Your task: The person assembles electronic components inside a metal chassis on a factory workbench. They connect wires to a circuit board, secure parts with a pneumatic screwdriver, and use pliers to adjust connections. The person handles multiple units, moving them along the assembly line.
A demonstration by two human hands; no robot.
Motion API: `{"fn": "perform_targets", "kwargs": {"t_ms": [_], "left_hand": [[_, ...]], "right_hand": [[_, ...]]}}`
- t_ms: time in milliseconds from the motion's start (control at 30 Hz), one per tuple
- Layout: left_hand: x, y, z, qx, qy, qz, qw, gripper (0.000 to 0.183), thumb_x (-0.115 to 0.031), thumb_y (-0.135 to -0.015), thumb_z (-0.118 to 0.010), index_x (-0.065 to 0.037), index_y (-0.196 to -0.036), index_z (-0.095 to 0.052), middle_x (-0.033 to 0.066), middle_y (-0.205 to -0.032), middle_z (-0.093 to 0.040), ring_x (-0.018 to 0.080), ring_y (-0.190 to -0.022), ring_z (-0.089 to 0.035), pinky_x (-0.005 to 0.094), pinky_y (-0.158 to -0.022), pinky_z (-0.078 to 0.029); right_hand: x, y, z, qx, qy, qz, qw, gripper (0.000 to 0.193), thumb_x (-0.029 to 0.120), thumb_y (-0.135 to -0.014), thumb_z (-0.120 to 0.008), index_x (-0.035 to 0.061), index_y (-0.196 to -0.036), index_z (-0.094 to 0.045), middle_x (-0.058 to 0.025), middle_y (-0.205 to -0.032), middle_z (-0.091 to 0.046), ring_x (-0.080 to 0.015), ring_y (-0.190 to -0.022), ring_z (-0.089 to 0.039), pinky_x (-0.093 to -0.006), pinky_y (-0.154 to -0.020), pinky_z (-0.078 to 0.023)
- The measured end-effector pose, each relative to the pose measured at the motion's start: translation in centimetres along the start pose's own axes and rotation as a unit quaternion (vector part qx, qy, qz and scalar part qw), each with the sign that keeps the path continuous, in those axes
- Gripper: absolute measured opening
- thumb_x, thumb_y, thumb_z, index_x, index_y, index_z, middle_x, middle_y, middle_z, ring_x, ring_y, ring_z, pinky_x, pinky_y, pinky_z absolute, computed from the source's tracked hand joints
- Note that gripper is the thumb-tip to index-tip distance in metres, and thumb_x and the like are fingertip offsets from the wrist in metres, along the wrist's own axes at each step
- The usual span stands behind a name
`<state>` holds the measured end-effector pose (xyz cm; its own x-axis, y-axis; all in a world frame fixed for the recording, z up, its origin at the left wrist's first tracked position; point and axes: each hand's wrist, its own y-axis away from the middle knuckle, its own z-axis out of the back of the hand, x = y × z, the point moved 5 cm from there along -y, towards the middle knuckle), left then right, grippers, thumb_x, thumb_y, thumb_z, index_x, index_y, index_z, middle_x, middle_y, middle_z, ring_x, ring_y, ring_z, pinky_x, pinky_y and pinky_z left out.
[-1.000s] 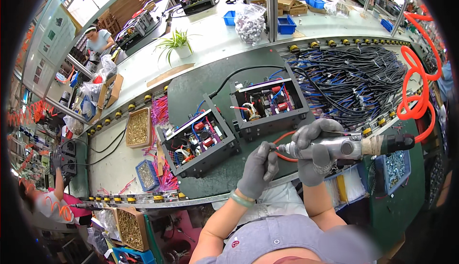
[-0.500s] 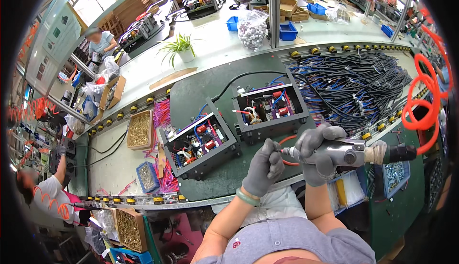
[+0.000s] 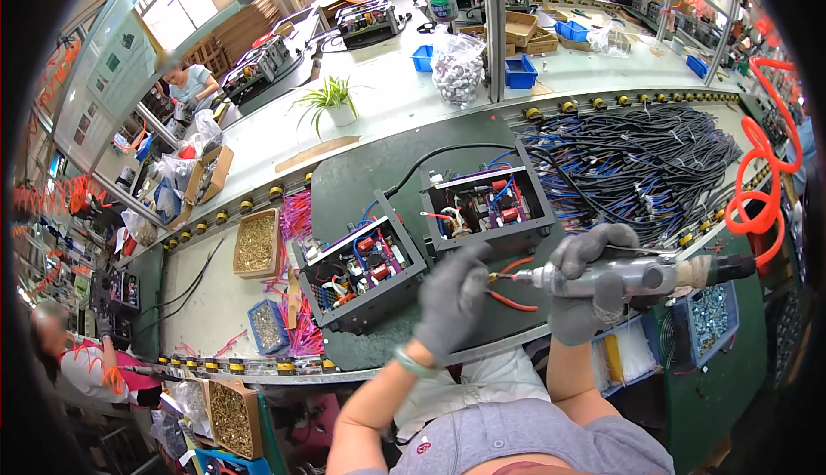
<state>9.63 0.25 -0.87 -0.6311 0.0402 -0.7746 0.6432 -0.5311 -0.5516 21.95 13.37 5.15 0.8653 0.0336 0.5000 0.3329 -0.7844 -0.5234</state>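
Observation:
My right hand [image 3: 589, 281], in a grey glove, is wrapped round a silver air screwdriver [image 3: 637, 275] that lies level with its tip to the left. A small brass-coloured piece shows at the tip, too small to name. My left hand [image 3: 452, 307], also gloved, is just left of the tip and smeared by motion, so its fingers cannot be read. Beyond the hands stand two open black metal cases with circuit boards inside, the left case [image 3: 354, 267] and the right case [image 3: 486, 204]. Pliers with red handles [image 3: 514, 305] lie behind the screwdriver's tip.
Black cables [image 3: 637, 161] are heaped at the right; an orange coiled hose [image 3: 757, 148] runs to the screwdriver. At the left are a box of brass hardware [image 3: 257, 243], a blue bin [image 3: 269, 325] and pink strips [image 3: 298, 217]. A potted plant [image 3: 342, 114] stands behind. Other people work farther off.
My left hand has moved left and slightly up, away from the screwdriver's tip. The tip is now bare to view, and the screwdriver has shifted slightly right.

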Motion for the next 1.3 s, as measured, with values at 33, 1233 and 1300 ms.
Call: {"fn": "perform_targets", "kwargs": {"t_ms": [33,1233,1300], "left_hand": [[0.1,-1.4,1.4,0.008,-0.184,-0.023,0.983,0.025,-0.031,-0.094,-0.057,-0.009,-0.103,-0.067,0.0091,-0.087,-0.064,0.0245,-0.073,-0.058,0.0395,-0.064,-0.044],[7.4,-10.8,-2.8,0.517,-0.390,0.064,0.759,0.017,-0.027,-0.081,-0.061,-0.015,-0.082,-0.073,0.0088,-0.071,-0.066,0.0274,-0.077,-0.065,0.0392,-0.091,-0.038],[7.5,-10.8,-2.9,0.513,-0.394,0.058,0.761,0.016,-0.027,-0.081,-0.061,-0.016,-0.082,-0.073,0.0085,-0.069,-0.066,0.0277,-0.076,-0.065,0.0389,-0.090,-0.038]], "right_hand": [[0.3,-0.5,0.7,0.022,-0.035,-0.005,0.999,0.059,0.031,-0.081,-0.080,0.0067,-0.125,-0.051,-0.0059,-0.091,-0.057,-0.0173,-0.069,-0.060,-0.0363,-0.064,-0.051],[-8.6,-4.9,3.4,0.039,0.007,-0.113,0.993,0.058,0.031,-0.083,-0.080,0.0038,-0.124,-0.049,-0.0083,-0.093,-0.059,-0.0183,-0.075,-0.058,-0.0289,-0.060,-0.052],[-10.5,-4.6,3.4,0.015,-0.012,-0.134,0.991,0.054,0.022,-0.081,-0.082,0.0057,-0.121,-0.050,-0.0053,-0.094,-0.059,-0.0136,-0.074,-0.056,-0.0263,-0.060,-0.049]]}}
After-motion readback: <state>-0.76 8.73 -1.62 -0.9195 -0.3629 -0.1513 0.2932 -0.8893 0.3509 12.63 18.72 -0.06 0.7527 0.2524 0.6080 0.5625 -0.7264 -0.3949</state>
